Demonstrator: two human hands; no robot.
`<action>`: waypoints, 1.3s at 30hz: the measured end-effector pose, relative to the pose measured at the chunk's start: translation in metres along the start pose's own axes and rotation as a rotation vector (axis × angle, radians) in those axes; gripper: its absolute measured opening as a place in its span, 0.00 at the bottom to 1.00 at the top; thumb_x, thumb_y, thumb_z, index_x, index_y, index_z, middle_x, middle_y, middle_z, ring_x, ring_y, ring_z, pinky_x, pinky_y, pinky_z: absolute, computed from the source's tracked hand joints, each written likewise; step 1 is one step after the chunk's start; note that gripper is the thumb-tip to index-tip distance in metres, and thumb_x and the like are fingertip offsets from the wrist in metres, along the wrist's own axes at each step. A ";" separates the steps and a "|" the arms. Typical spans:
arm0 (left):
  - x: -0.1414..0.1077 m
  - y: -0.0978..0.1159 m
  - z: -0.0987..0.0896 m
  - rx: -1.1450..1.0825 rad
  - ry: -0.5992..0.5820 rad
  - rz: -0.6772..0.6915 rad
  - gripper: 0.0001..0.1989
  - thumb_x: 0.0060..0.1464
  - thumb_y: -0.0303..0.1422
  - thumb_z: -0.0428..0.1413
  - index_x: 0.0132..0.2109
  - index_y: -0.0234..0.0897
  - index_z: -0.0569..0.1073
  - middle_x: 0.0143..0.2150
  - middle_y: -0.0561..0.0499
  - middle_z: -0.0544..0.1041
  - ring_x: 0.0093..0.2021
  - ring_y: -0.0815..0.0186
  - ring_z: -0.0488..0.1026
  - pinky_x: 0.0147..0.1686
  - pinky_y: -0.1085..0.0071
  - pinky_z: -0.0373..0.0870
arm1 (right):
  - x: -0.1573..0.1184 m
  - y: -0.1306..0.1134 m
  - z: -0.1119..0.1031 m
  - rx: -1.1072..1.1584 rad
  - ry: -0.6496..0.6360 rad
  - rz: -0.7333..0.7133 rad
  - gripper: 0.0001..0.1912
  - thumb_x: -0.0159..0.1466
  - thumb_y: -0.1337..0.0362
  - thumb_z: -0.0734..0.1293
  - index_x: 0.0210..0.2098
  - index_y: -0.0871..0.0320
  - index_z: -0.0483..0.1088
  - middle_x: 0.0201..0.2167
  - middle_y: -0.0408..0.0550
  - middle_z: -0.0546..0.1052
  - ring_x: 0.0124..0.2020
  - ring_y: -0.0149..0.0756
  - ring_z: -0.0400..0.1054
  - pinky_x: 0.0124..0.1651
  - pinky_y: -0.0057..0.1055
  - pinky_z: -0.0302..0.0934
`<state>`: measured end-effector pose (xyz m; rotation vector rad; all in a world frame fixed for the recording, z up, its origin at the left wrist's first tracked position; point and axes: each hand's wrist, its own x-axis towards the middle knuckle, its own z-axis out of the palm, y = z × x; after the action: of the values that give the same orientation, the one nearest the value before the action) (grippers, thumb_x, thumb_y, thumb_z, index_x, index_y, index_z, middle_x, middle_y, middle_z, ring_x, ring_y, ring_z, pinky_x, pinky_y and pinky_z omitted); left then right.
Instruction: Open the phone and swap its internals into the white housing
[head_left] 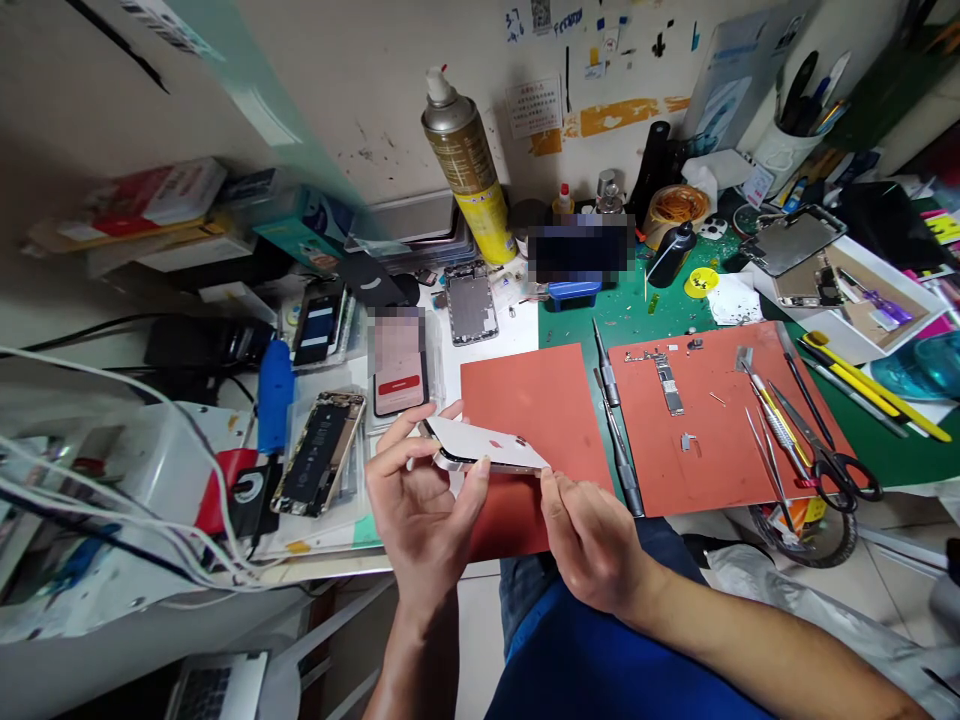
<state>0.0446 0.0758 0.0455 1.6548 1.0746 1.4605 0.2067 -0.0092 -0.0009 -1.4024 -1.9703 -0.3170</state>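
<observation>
My left hand (431, 490) is closed around one end of a white smartphone (484, 442), its thumb along the near edge and the other fingers behind. The phone is tilted in the air above the red mat (525, 385), its white back with a small logo facing up. A dark gap shows along its near edge, between the back and the frame. My right hand (592, 535) has its fingers curled, thumb and forefinger pinched at the phone's right corner. Whether a small tool is in that pinch is hidden.
A second red mat (720, 450) carries a logic board (667, 383), tweezers (769, 465) and black scissors (840, 475). Screwdrivers (619, 450) lie between the mats. An opened phone (322, 450) and a lit phone (400, 370) are at left. A spray can (472, 170) stands behind.
</observation>
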 end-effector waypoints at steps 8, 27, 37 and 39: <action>-0.004 0.001 0.003 0.048 0.030 -0.011 0.23 0.57 0.26 0.70 0.54 0.45 0.68 0.67 0.43 0.68 0.65 0.50 0.78 0.66 0.40 0.74 | -0.003 -0.002 0.005 -0.039 0.073 0.023 0.21 0.70 0.77 0.61 0.60 0.76 0.73 0.41 0.63 0.83 0.39 0.45 0.76 0.37 0.38 0.75; -0.007 0.003 0.006 0.075 0.056 -0.001 0.25 0.56 0.25 0.70 0.54 0.45 0.68 0.67 0.43 0.68 0.66 0.50 0.78 0.63 0.48 0.78 | -0.006 -0.003 0.011 -0.045 0.103 0.020 0.22 0.70 0.77 0.61 0.61 0.78 0.73 0.41 0.66 0.83 0.40 0.48 0.78 0.36 0.39 0.76; -0.007 0.002 0.008 0.097 0.071 0.006 0.25 0.56 0.28 0.71 0.53 0.45 0.67 0.67 0.43 0.68 0.65 0.49 0.78 0.62 0.46 0.78 | -0.012 -0.001 0.012 -0.017 0.044 0.008 0.24 0.70 0.75 0.62 0.64 0.74 0.72 0.46 0.67 0.82 0.42 0.47 0.79 0.38 0.38 0.75; -0.007 0.002 0.008 0.107 0.074 0.005 0.24 0.57 0.28 0.71 0.53 0.45 0.67 0.67 0.42 0.68 0.65 0.50 0.78 0.63 0.45 0.77 | -0.011 0.000 0.012 -0.026 0.057 0.001 0.24 0.70 0.76 0.62 0.64 0.73 0.72 0.46 0.66 0.82 0.42 0.47 0.79 0.37 0.38 0.75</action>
<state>0.0523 0.0690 0.0429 1.6894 1.2087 1.5011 0.2039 -0.0106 -0.0173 -1.3955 -1.9259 -0.3792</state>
